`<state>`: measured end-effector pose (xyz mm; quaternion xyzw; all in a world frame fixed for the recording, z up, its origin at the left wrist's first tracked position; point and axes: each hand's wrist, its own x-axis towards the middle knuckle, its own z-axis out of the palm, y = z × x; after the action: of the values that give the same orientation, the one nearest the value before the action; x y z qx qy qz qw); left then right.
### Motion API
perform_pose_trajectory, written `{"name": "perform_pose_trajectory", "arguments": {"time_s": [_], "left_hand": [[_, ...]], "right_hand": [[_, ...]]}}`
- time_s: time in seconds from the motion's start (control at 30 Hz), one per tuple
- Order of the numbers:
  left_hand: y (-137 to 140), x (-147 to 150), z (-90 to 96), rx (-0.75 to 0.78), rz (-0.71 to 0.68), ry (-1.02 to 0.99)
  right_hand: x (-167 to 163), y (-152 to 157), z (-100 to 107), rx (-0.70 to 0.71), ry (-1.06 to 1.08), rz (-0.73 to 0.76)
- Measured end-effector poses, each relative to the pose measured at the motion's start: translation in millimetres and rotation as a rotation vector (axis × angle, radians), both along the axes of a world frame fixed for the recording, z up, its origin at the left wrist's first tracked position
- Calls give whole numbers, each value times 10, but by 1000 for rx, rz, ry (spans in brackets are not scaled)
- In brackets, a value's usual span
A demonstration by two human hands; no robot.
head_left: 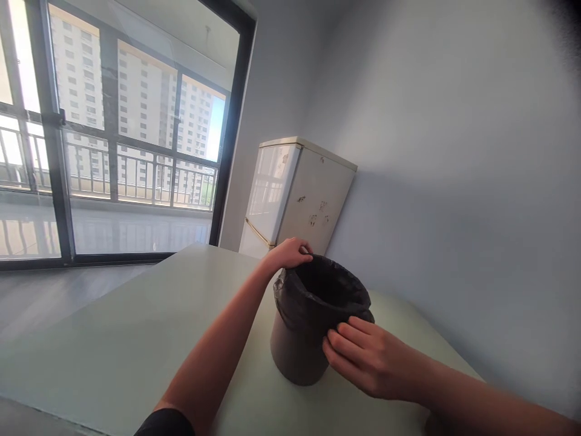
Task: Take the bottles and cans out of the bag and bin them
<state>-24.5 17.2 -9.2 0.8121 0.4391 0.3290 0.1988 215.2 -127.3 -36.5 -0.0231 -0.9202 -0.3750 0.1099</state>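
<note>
A dark trash can stands upright on the pale green table. A black trash bag lines it, its top folded outward over the rim and hanging down the outside. At the far left of the rim, my left hand has its thumb and fingers closed on the bag's edge. My right hand is at the near right side, its fingers curled against the folded-over bag just below the rim. Its thumb is hidden from view. The inside of the can looks dark, and I cannot make out its bottom.
The pale green table spreads out to the left and under the can. Behind it stands a white refrigerator with flower decorations, close to the grey wall. Glass sliding doors in dark frames are at the left.
</note>
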Motion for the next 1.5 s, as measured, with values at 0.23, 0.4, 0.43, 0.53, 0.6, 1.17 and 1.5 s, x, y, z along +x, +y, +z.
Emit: {"name": "perform_pose_trajectory", "arguments": {"time_s": [0.23, 0.4, 0.43, 0.53, 0.6, 1.17, 1.5], "left_hand": [[23, -4, -13, 5, 19, 5], [33, 4, -23, 5, 11, 5], [35, 6, -24, 5, 11, 5], [39, 4, -25, 1, 11, 4], [37, -2, -24, 1, 10, 3], [3, -100, 38, 44, 60, -268], [-40, -152, 49, 24, 94, -304]], "right_hand": [[32, 42, -125, 4, -11, -9], [105, -39, 14, -114, 264, 200], [93, -47, 65, -134, 386, 189], [-11, -15, 217, -254, 590, -22], [-97, 59, 262, -349, 506, -231], [-24, 592, -54, -366, 305, -410], [100, 1131, 3, -315, 278, -750]]}}
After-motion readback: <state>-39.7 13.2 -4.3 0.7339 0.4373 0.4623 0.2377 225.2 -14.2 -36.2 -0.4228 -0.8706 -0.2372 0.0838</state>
